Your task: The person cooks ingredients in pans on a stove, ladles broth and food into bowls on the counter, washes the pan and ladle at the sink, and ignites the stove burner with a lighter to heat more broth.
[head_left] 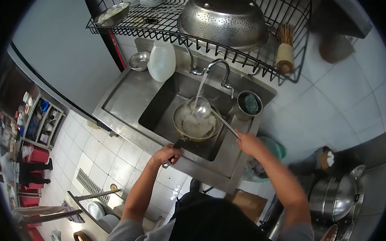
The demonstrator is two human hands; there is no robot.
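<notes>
My left hand is wrapped round the dark handle of a frying pan, which sits in the steel sink. Cloudy water covers the inside of the pan. My right hand grips the long handle of a metal ladle, whose bowl is over the pan under the running water. The stream falls from a curved faucet at the back of the sink.
Right of the sink stands a metal pot holding a green scouring pad. A white plastic jug and a small steel bowl stand at the back left. Overhead, a wire rack carries a large colander and a bristle brush.
</notes>
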